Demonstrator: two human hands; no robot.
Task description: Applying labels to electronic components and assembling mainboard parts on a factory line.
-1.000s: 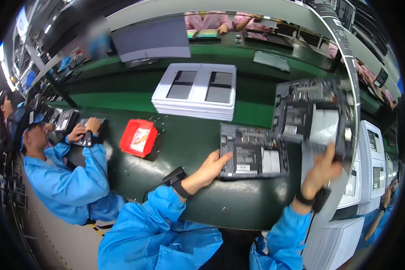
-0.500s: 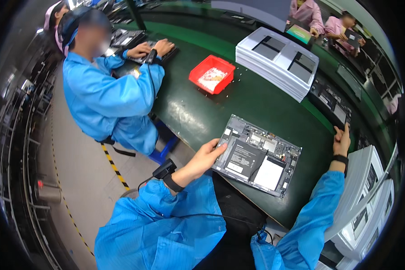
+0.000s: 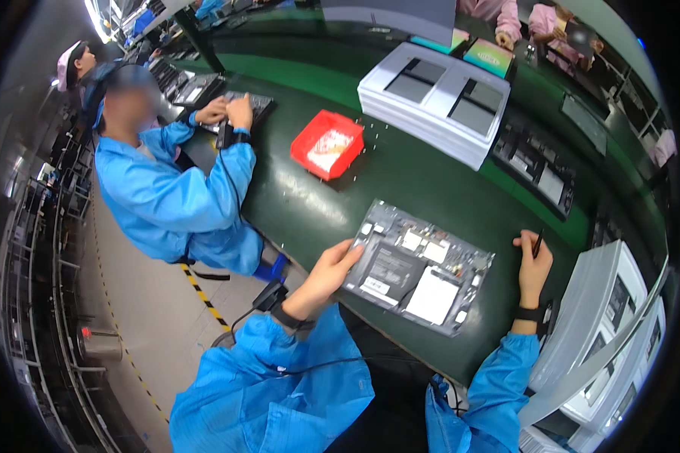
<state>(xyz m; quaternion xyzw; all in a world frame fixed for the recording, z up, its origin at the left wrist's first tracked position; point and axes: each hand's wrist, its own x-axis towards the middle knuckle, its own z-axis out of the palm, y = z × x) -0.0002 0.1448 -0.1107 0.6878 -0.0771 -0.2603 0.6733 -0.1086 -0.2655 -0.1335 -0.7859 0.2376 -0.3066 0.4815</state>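
Observation:
An opened tablet [image 3: 423, 264], its battery, circuit boards and a white rectangle exposed, lies at the near edge of the green table. My left hand [image 3: 332, 269] grips its left edge, thumb on top and fingers beneath. To the right of the tablet, above the tabletop, my right hand [image 3: 535, 266] is closed around a thin black pointed tool [image 3: 538, 242]; its exact kind is too small to make out. The tool and the tablet are apart. Beyond the right hand, a second opened device [image 3: 539, 175] rests along the far green strip.
A red bin [image 3: 310, 148] of small white pieces stands farther back, a few pieces scattered beside it. Behind it rises a stack of white trays [image 3: 431, 113]; more white trays [image 3: 582, 325] are at the right. A co-worker in blue [image 3: 166, 181] works at the left.
My right hand has come back from the far opened device toward the tablet and now shows the thin black tool. My left hand keeps its grip. The whole view has shifted slightly.

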